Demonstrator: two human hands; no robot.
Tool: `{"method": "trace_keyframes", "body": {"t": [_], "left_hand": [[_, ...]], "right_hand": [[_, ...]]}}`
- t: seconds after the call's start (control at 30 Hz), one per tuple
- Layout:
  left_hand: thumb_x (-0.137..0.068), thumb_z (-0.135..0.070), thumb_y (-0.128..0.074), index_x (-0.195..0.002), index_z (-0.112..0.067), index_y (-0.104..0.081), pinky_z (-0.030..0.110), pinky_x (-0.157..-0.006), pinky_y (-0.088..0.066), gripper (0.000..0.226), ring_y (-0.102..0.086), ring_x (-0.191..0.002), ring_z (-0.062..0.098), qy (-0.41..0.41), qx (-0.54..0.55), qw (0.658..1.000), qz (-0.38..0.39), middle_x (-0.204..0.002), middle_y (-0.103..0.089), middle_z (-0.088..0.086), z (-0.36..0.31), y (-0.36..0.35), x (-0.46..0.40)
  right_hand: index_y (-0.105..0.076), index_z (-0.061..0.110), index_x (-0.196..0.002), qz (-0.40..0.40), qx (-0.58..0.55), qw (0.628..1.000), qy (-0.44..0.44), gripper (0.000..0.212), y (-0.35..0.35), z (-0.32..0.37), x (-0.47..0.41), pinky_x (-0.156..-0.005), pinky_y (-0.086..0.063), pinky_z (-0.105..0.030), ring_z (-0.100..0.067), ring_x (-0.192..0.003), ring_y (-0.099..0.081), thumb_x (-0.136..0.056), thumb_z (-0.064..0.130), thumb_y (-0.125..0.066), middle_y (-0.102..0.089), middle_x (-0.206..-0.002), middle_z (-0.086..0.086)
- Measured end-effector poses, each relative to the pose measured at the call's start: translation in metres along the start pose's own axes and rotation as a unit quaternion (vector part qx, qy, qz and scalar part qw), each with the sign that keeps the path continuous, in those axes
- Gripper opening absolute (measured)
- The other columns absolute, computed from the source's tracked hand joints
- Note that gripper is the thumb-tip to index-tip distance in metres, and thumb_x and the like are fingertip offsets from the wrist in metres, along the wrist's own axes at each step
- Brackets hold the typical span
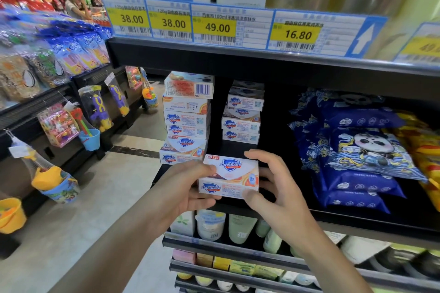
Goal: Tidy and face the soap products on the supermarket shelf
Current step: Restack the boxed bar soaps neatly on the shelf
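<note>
Soap box (pixel 229 177) lengthwise left-right, logo facing viewer.

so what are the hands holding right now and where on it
Both hands hold one soap box in front of the shelf. The left hand grips its left end, the right hand its right end, fingers over top, thumb underneath.

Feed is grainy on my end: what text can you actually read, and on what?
"Safeguard": soap box held by both hands, top and front.
"Safeguard": stacked box.
"38.00": price tag.
"38.00": second tag.
"49.00", "100ml": third tag.
"16.80": fourth tag.
Other print: too blurred to read.
</note>
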State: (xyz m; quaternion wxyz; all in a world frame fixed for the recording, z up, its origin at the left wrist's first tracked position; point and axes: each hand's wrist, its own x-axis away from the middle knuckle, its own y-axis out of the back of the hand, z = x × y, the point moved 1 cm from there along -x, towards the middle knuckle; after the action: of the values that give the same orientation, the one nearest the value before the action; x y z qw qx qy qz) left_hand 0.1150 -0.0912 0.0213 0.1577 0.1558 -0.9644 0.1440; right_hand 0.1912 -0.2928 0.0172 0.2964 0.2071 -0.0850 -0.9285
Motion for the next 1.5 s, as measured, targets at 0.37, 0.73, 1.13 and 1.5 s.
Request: {"method": "trace_keyframes", "body": {"t": [0.37, 0.73, 1.13, 1.5], "left_hand": [[-0.091, -0.035, -0.077, -0.127, -0.035, -0.064, 0.032, -0.070, -0.062, 0.038, -0.080, -0.094, 0.022, -0.075, -0.029, 0.994, -0.076, -0.107, -0.081, 0.003, -0.006, 0.016, 0.012], [-0.090, -0.030, -0.074, -0.102, -0.040, -0.069, 0.009, -0.083, -0.044, 0.016, -0.062, -0.101, -0.003, -0.310, -0.412, 0.820, -0.247, -0.097, -0.068, -0.027, 0.019, 0.053, 0.025], [-0.092, -0.034, -0.073, -0.118, -0.037, -0.068, 0.022, -0.092, -0.047, 0.026, -0.049, -0.109, 0.003, -0.313, -0.536, 0.757, -0.204, -0.115, -0.062, -0.023, 0.030, 0.044, 0.013], [-0.092, -0.038, -0.072, -0.114, -0.038, -0.069, 0.032, -0.102, -0.046, 0.022, -0.051, -0.113, 0.005, -0.324, -0.516, 0.776, -0.164, -0.111, -0.062, -0.023, 0.031, 0.019, -0.018]], "right_hand": [[-0.068, 0.038, -0.118, 0.027, 0.094, 0.992, 0.075, 0.050, -0.011, -0.002, -0.025, -0.092, -0.050, -0.020, -0.016, -0.129, -0.056, -0.079, 0.010, -0.083, -0.059, -0.130, 0.016], [-0.071, 0.025, -0.110, -0.022, 0.072, 0.997, 0.026, 0.039, -0.054, -0.012, -0.091, -0.100, -0.055, -0.027, -0.008, -0.121, -0.059, -0.081, 0.002, -0.082, -0.054, -0.128, 0.010], [-0.055, 0.044, -0.109, -0.086, 0.137, 0.987, 0.004, 0.047, -0.078, -0.025, -0.106, -0.088, -0.039, -0.013, 0.005, -0.108, -0.051, -0.078, 0.032, -0.088, -0.053, -0.113, 0.015], [-0.060, 0.030, -0.134, -0.199, 0.322, 0.925, -0.035, 0.048, -0.008, -0.032, -0.114, -0.102, -0.051, -0.038, -0.025, -0.123, -0.055, -0.089, 0.023, -0.073, -0.051, -0.137, -0.003]]}}
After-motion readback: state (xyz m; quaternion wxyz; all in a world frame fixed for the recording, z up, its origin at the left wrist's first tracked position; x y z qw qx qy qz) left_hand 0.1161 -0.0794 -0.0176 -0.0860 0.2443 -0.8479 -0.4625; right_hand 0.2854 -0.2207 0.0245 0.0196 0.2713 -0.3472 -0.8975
